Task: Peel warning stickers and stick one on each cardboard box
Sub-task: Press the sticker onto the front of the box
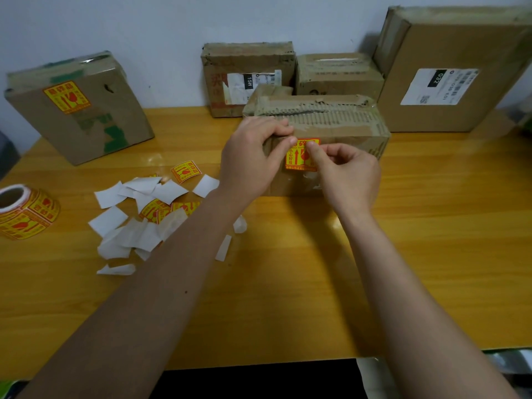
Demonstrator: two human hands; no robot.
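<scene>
Left hand [253,165]: I am seeing it resting against the front box [328,139], its fingers [283,131] curling over the top front edge and pressing the sticker's upper left corner.
Right hand [348,175]: it is sitting just right of the sticker, its fingers [312,152] bunching narrow, thumb tip pressing on the sticker's upper right part.
Sticker [296,158]: yellow and red, lying on the front face of the front box, between my two hands, partly covered by them.
Left box [77,110]: standing tilted at the far left of the surface [431,240], already wearing a yellow sticker on its face.
Back boxes: three are standing along the wall, a small one [230,82], a low one [336,76] and a big one [449,67]; I am seeing no yellow sticker on them.
Roll [27,211]: lying at the left edge of the surface.
Scraps [138,214]: white backing papers and a few loose stickers are lying scattered between the roll and my left arm.
</scene>
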